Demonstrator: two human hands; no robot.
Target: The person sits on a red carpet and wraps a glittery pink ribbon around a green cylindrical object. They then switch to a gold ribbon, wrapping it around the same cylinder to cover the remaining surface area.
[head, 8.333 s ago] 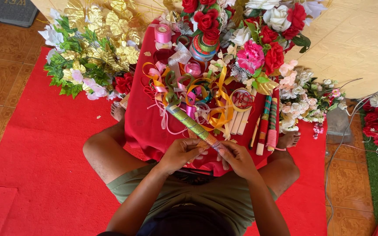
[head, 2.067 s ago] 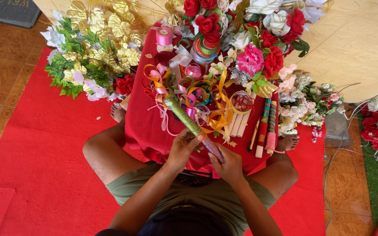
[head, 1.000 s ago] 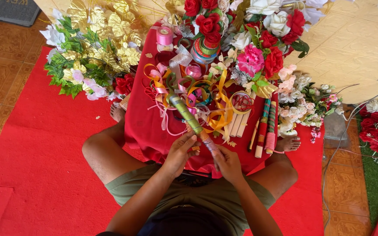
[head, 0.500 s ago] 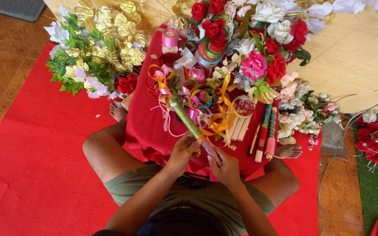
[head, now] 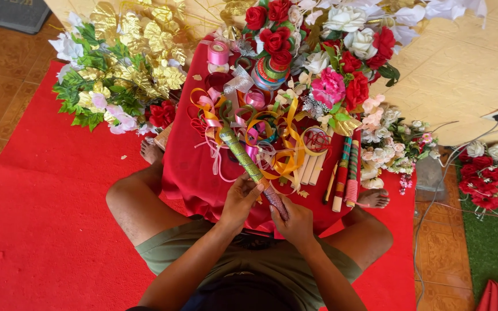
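I sit cross-legged with a red cloth point(head: 191, 178) over my lap. Both hands hold a long stick wrapped in green ribbon point(head: 243, 158), which slants up and to the left. My left hand point(head: 238, 201) grips it near the middle. My right hand point(head: 292, 222) grips its lower end, where the wrapping looks darker and reddish. Above the stick lies a tangle of orange, pink and yellow ribbon point(head: 266, 135).
Ribbon spools point(head: 218, 53) and wrapped sticks point(head: 346, 178) lie on the cloth. Artificial flowers point(head: 341, 63) and gold and green leaves point(head: 122, 63) ring the far side. A red mat point(head: 41, 190) covers the floor. More flowers point(head: 494, 173) and cables point(head: 451, 173) are at the right.
My hands have crept closer together along the stick and turned it slightly; the stick's tip has swung a little toward the ribbon tangle. The camera tilted slightly.
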